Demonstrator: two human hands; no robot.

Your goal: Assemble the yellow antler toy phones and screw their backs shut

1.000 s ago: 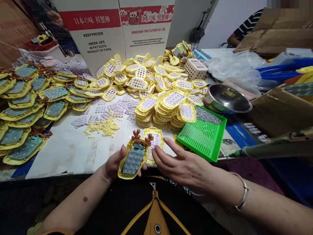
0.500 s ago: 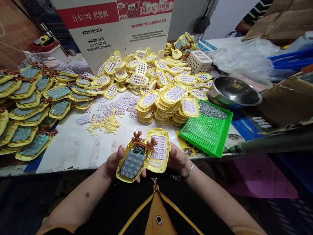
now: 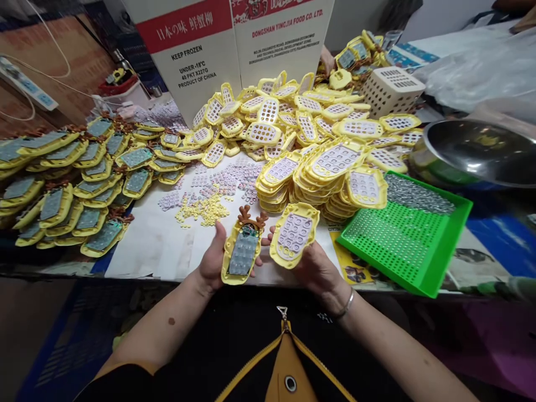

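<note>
My left hand (image 3: pixel 211 259) grips a yellow toy-phone shell (image 3: pixel 243 254) with brown antlers on top and a grey rubber keypad and small circuit board inside. My right hand (image 3: pixel 316 268) holds from below a yellow front cover (image 3: pixel 294 234) with white key openings. Both pieces are side by side over the near table edge, almost touching. Beyond them lie small yellow buttons (image 3: pixel 203 207) and loose white key pieces (image 3: pixel 226 178) on the white table.
Stacks of yellow covers (image 3: pixel 330 167) fill the middle. Rows of shells with keypads (image 3: pixel 71 178) lie left. A green perforated tray (image 3: pixel 402 234) sits right, a steel bowl (image 3: pixel 477 151) behind it. A cardboard box (image 3: pixel 218 50) and white basket (image 3: pixel 391 89) stand at the back.
My right hand has picked up the front cover from the table and now holds it beside the shell. The view has shifted left and closer.
</note>
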